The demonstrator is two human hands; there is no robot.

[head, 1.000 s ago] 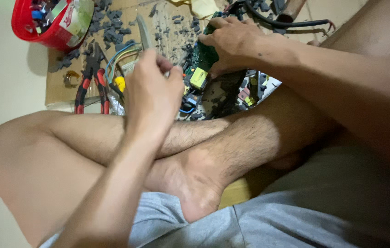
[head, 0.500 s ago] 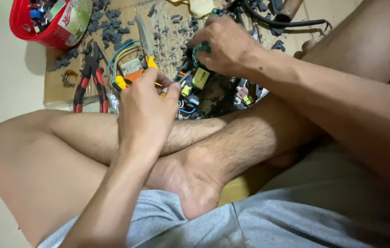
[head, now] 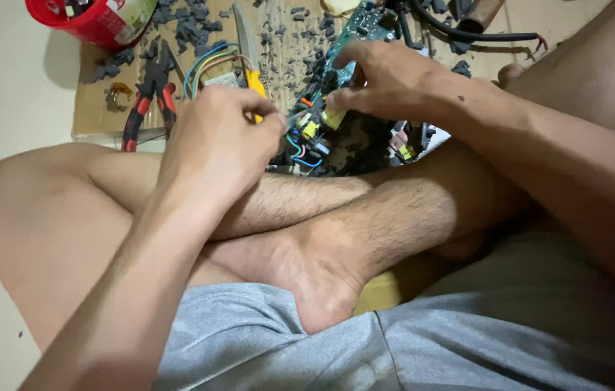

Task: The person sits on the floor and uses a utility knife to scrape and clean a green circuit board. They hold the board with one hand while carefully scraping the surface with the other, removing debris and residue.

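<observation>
I sit cross-legged on the floor. My right hand [head: 387, 78] grips a green circuit board [head: 354, 25] with yellow parts and coloured wires, held tilted above my shins. My left hand [head: 217, 141] is closed on a yellow-handled tool [head: 255, 85] whose tip reaches the board's lower edge near a yellow component [head: 310, 129]. The tool's working end is mostly hidden by my fingers.
A cardboard sheet [head: 90, 108] on the floor carries red-handled pliers [head: 146, 101], a bundle of coloured wires [head: 206, 65], a knife blade [head: 243, 36] and several dark scraps. A red tub [head: 94, 18] stands top left. Black cables [head: 459, 32] lie top right.
My left hand has dropped lower and moved its yellow-handled tool against the board. My right hand has shifted its grip along the board, tilting it toward me.
</observation>
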